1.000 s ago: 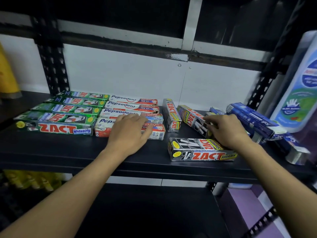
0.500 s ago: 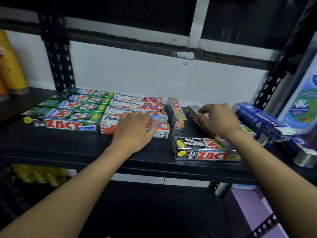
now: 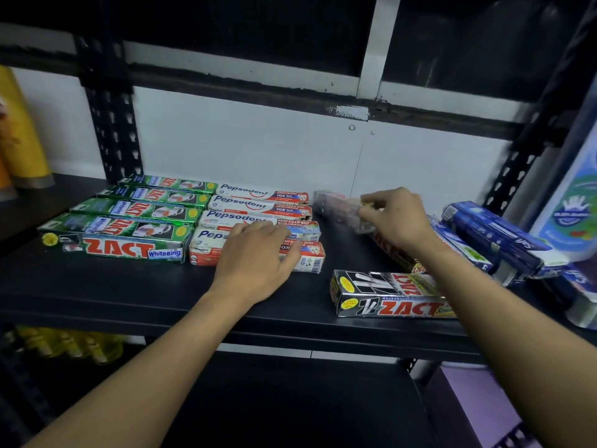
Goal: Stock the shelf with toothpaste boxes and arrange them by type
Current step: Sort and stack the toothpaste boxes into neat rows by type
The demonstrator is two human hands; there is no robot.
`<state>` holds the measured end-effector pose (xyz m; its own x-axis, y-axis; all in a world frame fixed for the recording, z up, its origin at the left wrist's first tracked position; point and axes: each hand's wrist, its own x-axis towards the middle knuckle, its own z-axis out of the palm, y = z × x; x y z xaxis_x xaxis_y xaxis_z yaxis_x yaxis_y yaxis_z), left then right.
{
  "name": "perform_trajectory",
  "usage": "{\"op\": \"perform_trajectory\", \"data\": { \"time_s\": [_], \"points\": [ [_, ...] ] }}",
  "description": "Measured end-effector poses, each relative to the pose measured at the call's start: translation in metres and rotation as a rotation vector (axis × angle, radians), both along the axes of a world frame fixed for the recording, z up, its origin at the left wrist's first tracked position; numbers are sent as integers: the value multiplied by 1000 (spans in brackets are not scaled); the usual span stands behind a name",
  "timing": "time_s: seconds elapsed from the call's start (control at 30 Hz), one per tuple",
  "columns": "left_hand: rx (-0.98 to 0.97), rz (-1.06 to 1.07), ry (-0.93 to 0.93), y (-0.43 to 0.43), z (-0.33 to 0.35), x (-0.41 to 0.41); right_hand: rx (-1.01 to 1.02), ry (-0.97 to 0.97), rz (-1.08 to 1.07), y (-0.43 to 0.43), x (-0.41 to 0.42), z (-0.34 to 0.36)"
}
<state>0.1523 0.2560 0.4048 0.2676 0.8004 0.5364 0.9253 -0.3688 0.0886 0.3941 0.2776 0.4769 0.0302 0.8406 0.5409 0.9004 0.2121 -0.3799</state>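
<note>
Several green Zact boxes [image 3: 126, 236] lie in a row at the left of the black shelf [image 3: 135, 295]. Beside them lie several white Pepsodent boxes [image 3: 258, 202]. My left hand [image 3: 256, 257] rests flat on the front Pepsodent box with fingers spread. My right hand [image 3: 399, 218] grips a blurred black Zact box [image 3: 339, 208] and holds it just right of the Pepsodent stack near the back. Another black Zact box [image 3: 392, 250] lies under my right wrist. A third black Zact box [image 3: 387, 294] sits near the front edge. Blue boxes [image 3: 494, 237] are piled at the right.
A black perforated upright [image 3: 111, 124] stands at the back left and another [image 3: 513, 176] at the back right. Yellow bottles [image 3: 22, 130] stand at far left, more on the lower shelf [image 3: 68, 347]. A blue and white pouch [image 3: 578, 205] leans at right. A purple box [image 3: 478, 405] sits below.
My right hand has moved back and left, carrying a black Zact box toward the spot beside the Pepsodent stack. The upright Zact box is gone from the middle. My left hand stays put.
</note>
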Motion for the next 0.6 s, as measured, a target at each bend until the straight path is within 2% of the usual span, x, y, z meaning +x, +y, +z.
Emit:
{"op": "perform_trajectory", "data": {
  "time_s": [0.1,0.3,0.47,0.6],
  "points": [
    [-6,-2,2,1,0,0,29,-29,1,14,18,29],
    [-5,0,-1,-1,1,1,27,-211,70,46,39,60],
    [-4,12,5,-2,2,2,-23,-211,53,64,58,51],
    [-5,15,5,-1,2,1,-175,-148,-20,69,78,29]
  ]
}}
